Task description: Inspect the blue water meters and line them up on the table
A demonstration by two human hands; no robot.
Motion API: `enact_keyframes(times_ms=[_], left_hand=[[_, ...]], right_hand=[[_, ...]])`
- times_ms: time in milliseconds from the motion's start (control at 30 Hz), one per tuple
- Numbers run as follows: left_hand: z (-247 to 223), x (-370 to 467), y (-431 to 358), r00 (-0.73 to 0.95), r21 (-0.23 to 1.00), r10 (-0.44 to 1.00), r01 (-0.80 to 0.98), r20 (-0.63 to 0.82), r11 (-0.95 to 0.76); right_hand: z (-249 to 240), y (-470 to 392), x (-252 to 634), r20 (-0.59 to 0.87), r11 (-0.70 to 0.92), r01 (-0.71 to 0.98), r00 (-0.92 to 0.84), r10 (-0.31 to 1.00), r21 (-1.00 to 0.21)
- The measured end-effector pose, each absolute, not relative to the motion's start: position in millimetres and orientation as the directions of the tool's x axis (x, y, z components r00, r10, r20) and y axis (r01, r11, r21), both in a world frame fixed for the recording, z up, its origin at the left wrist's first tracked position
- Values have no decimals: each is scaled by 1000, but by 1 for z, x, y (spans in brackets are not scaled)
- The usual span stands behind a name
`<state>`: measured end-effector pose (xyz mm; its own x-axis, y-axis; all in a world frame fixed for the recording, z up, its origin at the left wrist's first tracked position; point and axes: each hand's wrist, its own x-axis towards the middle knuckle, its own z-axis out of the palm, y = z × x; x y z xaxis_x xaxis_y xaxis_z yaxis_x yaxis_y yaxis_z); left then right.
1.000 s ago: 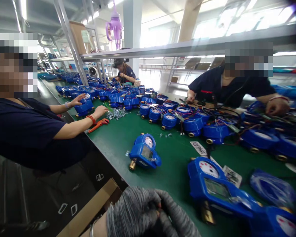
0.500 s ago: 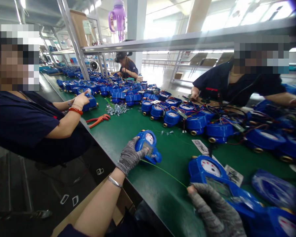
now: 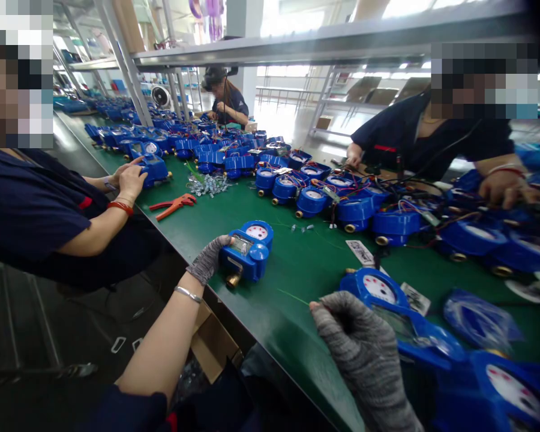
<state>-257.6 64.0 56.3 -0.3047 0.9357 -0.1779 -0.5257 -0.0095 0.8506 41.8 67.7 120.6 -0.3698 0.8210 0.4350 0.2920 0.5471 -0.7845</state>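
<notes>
Near the table edge, my left hand [image 3: 212,259], in a grey fingerless glove, grips the left side of a blue meter [image 3: 247,255]. The meter has a round white dial, a small display window and a brass fitting toward the edge. My right hand [image 3: 355,336], gloved alike, pinches a thin green wire [image 3: 293,296] between thumb and forefinger. The wire's free end points left toward the meter, apart from it. Just right of my right hand lies another blue meter [image 3: 387,294], with one more [image 3: 504,384] nearer the camera.
Orange-handled cutters [image 3: 173,206] and a pile of small clear parts [image 3: 210,184] lie on the green table [image 3: 297,264]. Rows of blue meters [image 3: 312,201] stand behind. A person at left handles a meter; two others sit across. A plastic-wrapped blue item [image 3: 479,318] lies right.
My left hand and its meter have moved left, and the meter has turned. The wire's far end now shows free of it. My right hand has shifted up and left.
</notes>
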Motion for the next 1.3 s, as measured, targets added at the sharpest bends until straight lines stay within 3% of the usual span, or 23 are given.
enact_keyframes(times_ms=[267,567,800,1100,1300], left_hand=[[57,-252,66,-289,845,943,-535,-165,-16],[52,-254,67,-313,858,938,-512,-150,-34],[54,-252,70,-379,904,913,-427,-150,-29],[63,-186,0,-767,977,641,-135,4,-167],[34,-128,-17,-657,956,742,-282,-131,-80]], right_hand=[[129,68,20,562,693,368,-408,720,-620],[125,68,18,548,692,389,-425,721,-608],[120,69,13,440,625,435,-456,773,-648],[98,84,-9,277,556,478,-535,798,-681],[89,87,-18,247,547,462,-562,789,-698]])
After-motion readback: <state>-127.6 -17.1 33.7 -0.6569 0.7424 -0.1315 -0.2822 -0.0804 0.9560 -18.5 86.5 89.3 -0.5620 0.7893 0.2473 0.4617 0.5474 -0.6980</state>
